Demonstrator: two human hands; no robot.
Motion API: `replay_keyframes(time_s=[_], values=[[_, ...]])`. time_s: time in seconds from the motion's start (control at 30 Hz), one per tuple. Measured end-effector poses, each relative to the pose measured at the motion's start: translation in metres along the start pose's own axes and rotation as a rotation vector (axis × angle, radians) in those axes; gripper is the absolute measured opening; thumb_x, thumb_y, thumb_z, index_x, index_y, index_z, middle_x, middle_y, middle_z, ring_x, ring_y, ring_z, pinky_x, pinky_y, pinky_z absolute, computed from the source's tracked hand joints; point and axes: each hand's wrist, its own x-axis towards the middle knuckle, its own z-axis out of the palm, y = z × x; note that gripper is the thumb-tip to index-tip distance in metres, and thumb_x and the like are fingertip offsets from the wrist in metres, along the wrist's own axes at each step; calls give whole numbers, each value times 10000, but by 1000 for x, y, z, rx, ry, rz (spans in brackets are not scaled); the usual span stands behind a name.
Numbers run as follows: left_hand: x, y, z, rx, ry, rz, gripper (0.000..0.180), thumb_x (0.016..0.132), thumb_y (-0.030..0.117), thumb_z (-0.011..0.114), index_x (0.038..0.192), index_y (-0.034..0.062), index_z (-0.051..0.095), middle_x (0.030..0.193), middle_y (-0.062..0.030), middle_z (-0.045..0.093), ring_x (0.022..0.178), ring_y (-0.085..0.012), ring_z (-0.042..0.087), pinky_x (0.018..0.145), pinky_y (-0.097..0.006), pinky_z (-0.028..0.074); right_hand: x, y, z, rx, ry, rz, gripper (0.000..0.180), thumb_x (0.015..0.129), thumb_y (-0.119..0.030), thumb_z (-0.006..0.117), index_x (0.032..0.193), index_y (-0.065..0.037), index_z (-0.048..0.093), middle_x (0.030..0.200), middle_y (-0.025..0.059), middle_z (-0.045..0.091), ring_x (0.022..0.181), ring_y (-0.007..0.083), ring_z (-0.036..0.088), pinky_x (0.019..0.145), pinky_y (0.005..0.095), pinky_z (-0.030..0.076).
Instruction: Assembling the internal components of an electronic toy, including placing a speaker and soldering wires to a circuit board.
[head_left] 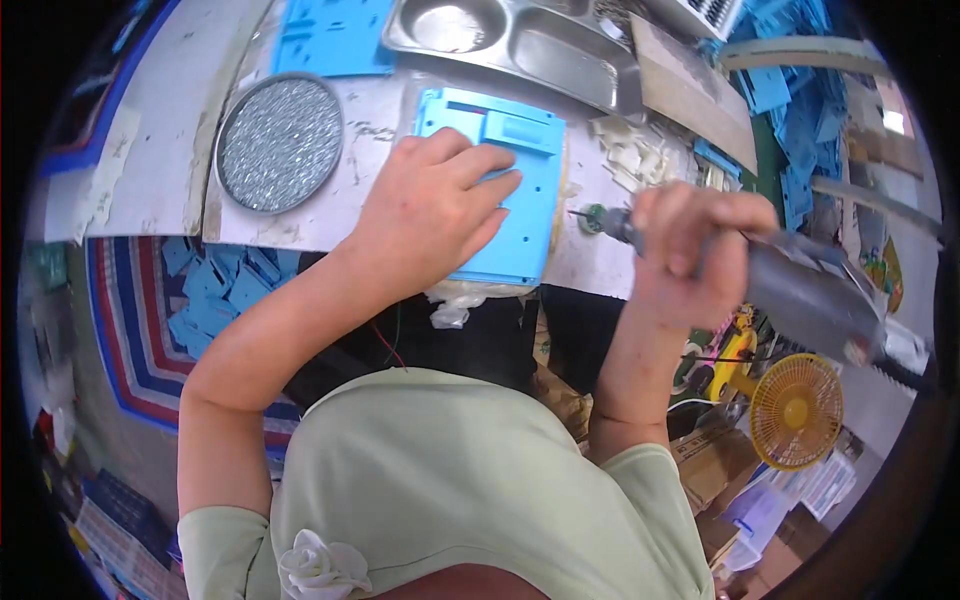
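A flat light-blue plastic panel (535, 200) with small holes and a raised rectangular part lies near the front edge of the white table. Across its left half rests my left hand (435, 205), fingers bent and slightly apart, the tips on the panel. My right hand (695, 245), blurred by motion, is closed around a dark electric screwdriver (815, 295), held right of the panel. Its thin bit points left and is apart from the panel; a green ring sits near the bit. Left of the panel stands a round dish (221, 150) full of small silvery screws (280, 140).
Behind the panel is a metal compartment tray (507, 45). Small white plastic pieces (635, 155) lie beside a brown board (695, 85). More blue parts (225, 290) fill a striped bag at lower left. A yellow fan (795, 410) stands at lower right.
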Motion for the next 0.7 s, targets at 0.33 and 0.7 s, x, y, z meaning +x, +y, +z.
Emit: replay_keyframes(time_s=[0.33,0.7], values=[[6,5,-2,36,-56,-36,332,818,118,735,1150,98,737,1188,-48,687,970,-265,608,844,-402,461,9,40,-16,-155,32,1,135,1008,-157,576,1057,-37,536,620,6,438,514,131,429,546,323,393],[10,-2,-2,-4,-60,-80,371,809,166,764,1175,113,726,1270,-89,640,1064,-289,597,912,-421,463,-25,7,-5,-32,73,159,249,942,-155,714,1029,-5,534,767,83,619,612,118,550,592,295,491]])
